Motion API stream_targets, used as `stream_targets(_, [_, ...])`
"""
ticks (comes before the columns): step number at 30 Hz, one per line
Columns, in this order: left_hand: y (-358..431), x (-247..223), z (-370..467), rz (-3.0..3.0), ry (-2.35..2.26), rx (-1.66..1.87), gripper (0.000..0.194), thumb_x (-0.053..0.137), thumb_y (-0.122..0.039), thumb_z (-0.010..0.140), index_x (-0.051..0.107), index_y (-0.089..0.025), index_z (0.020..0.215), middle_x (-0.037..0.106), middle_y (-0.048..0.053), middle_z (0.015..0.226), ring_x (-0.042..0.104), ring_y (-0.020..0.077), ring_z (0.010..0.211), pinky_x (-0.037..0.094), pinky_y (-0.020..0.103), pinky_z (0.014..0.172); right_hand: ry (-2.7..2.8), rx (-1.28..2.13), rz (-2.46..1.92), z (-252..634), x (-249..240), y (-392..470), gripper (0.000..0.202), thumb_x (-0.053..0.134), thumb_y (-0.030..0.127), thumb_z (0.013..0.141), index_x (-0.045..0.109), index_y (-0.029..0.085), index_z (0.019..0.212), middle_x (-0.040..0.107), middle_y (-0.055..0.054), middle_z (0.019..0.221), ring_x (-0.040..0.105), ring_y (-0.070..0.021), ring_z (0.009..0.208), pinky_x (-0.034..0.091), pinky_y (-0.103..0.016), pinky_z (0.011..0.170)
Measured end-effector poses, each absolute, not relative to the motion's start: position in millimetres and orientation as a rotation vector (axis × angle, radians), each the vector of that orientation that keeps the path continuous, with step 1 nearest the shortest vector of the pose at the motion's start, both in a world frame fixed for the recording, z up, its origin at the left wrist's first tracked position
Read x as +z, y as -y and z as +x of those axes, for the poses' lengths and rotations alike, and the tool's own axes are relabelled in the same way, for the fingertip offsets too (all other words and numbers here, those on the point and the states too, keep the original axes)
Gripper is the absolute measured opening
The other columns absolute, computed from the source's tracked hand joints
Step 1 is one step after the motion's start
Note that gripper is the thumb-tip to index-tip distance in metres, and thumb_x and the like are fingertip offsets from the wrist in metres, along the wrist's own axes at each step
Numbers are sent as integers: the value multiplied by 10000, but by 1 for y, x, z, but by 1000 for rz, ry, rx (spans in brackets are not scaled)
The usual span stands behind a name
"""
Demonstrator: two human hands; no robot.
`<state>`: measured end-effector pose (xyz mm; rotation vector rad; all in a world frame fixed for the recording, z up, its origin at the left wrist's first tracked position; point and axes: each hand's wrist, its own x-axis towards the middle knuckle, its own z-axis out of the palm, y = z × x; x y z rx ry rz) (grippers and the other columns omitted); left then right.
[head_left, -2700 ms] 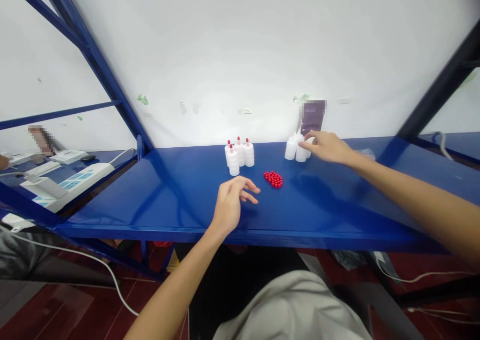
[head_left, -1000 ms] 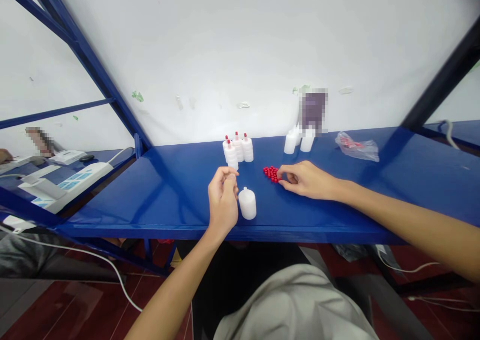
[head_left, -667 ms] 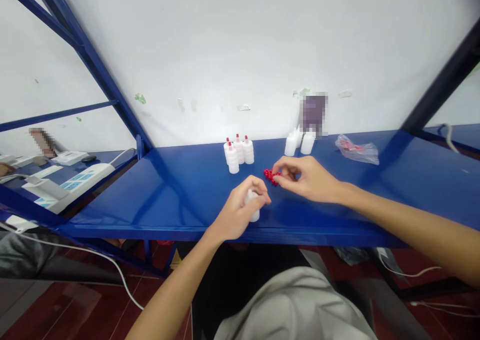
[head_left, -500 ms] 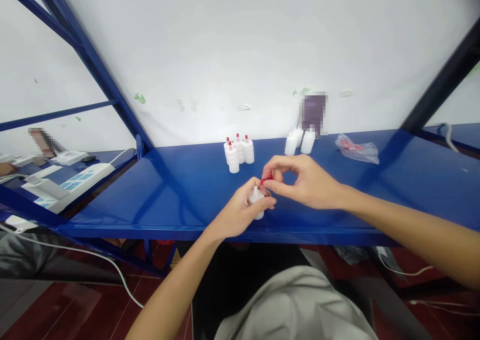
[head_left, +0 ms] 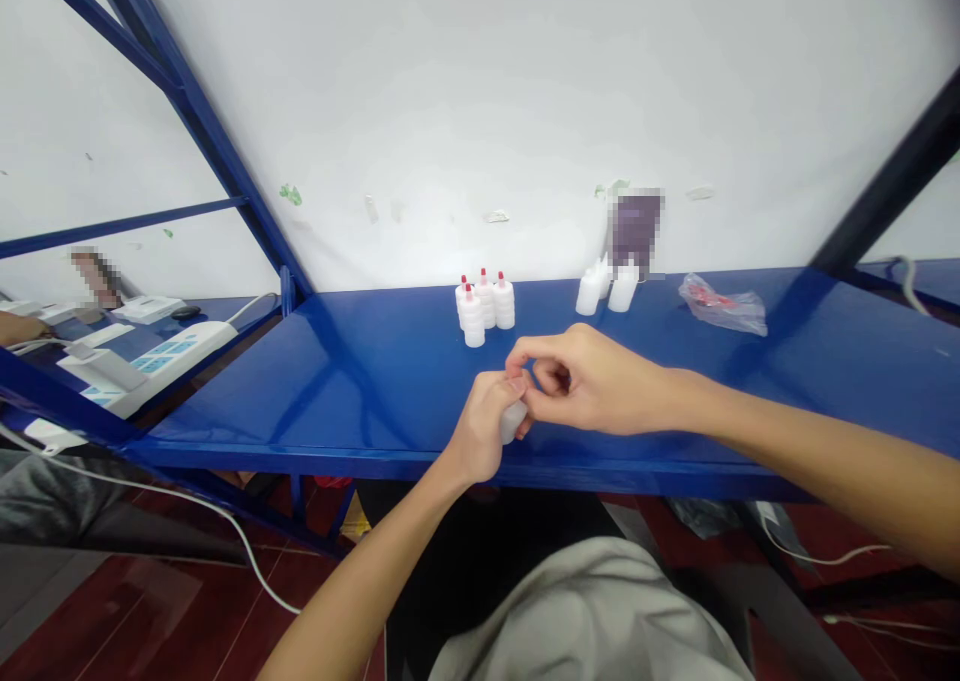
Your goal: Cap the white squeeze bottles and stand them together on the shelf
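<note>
My left hand (head_left: 486, 423) is wrapped round a small white bottle (head_left: 512, 423) above the front part of the blue table (head_left: 360, 401). The bottle's top is hidden by fingers. At that top, my right hand (head_left: 581, 379) has its thumb and forefinger pinched together, touching the left fingers; what they hold is hidden. Behind my hands several white bottles with red-tipped caps (head_left: 474, 329) stand in a tight group. Farther right, white bottles without red tips (head_left: 588, 291) stand near the wall.
A clear plastic bag with red pieces (head_left: 724, 306) lies at the back right. Blue frame posts (head_left: 217, 151) rise on both sides. On the left side surface are a white power strip (head_left: 161, 366) and white boxes. A white cable (head_left: 225, 521) hangs down there.
My right fingers have closed in on the bottle top, and the red pieces seen in them are now hidden. My left thumb has moved up to the top. The view has shifted slightly.
</note>
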<state>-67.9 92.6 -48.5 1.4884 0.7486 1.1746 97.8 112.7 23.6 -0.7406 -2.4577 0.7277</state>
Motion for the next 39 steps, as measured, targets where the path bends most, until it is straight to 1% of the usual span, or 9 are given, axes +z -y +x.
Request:
stream_targets(6, [-86, -49, -67, 1594, -741, 1194, 387, 460, -415, 855, 417, -195, 540, 399, -15, 493, 354, 102, 466, 285, 278, 486, 2509, 694, -574, 98, 18, -109, 78, 594, 146, 785, 610, 188, 849, 459, 94, 541, 394, -57, 476, 343, -201, 506])
stream_targets(10, [-86, -53, -65, 1602, -846, 1292, 367, 395, -477, 946, 495, -185, 746, 506, -8, 620, 444, 123, 564, 371, 270, 574, 2404, 830, -605, 104, 18, -124, 40, 607, 205, 808, 602, 187, 844, 427, 95, 523, 389, -66, 481, 351, -211, 505])
stream_targets(15, [-86, -54, -64, 1690, -1049, 1187, 198, 363, -310, 983, 455, -204, 843, 553, -4, 759, 488, 138, 692, 386, 263, 662, 2133, 776, -925, 108, 22, -182, 99, 604, 268, 816, 602, 171, 832, 430, 85, 481, 347, -75, 443, 305, -246, 484])
stream_targets(21, [-81, -43, -62, 1926, -1030, 968, 242, 442, -401, 1003, 561, -194, 964, 521, -15, 756, 436, 129, 657, 363, 251, 646, 2353, 380, -1136, 81, -5, -233, 137, 620, 230, 798, 714, 150, 858, 626, 0, 644, 541, -126, 606, 379, -268, 630])
stream_targets(26, [-82, -39, -61, 2040, -967, 936, 281, 458, -410, 1002, 629, -211, 1104, 583, 12, 901, 496, 145, 756, 389, 257, 723, 2394, 322, -1182, 77, -15, -244, 194, 628, 339, 838, 698, 161, 807, 679, -35, 737, 581, -149, 686, 378, -270, 654])
stream_targets(28, [-82, -40, -61, 2065, -975, 961, 274, 435, -375, 1006, 645, -216, 1081, 588, 16, 915, 512, 154, 788, 388, 266, 745, 2363, 330, -1166, 91, -12, -241, 270, 595, 391, 871, 648, 162, 738, 666, -38, 724, 559, -146, 670, 372, -279, 649])
stream_targets(33, [-85, -48, -62, 1849, -1052, 1087, 191, 440, -246, 915, 615, -192, 864, 519, -15, 703, 475, 147, 666, 374, 266, 660, 2320, 332, -1150, 144, -10, -221, 372, 525, 500, 910, 585, 180, 732, 604, -17, 690, 495, -141, 629, 358, -288, 633])
stream_targets(35, [-86, -50, -63, 1759, -1046, 1118, 179, 439, -230, 875, 596, -184, 801, 512, -14, 678, 474, 145, 645, 374, 263, 635, 2374, 276, -1197, 161, -15, -208, 339, 532, 494, 902, 600, 187, 777, 613, -22, 726, 513, -153, 647, 355, -289, 632])
stream_targets(39, [-88, -49, -63, 1672, -1003, 1168, 300, 425, -326, 921, 607, -169, 741, 538, 4, 680, 501, 146, 654, 399, 259, 631, 2528, 105, -1239, 175, -27, -184, 208, 587, 413, 857, 630, 212, 890, 643, -29, 823, 559, -177, 716, 357, -286, 642])
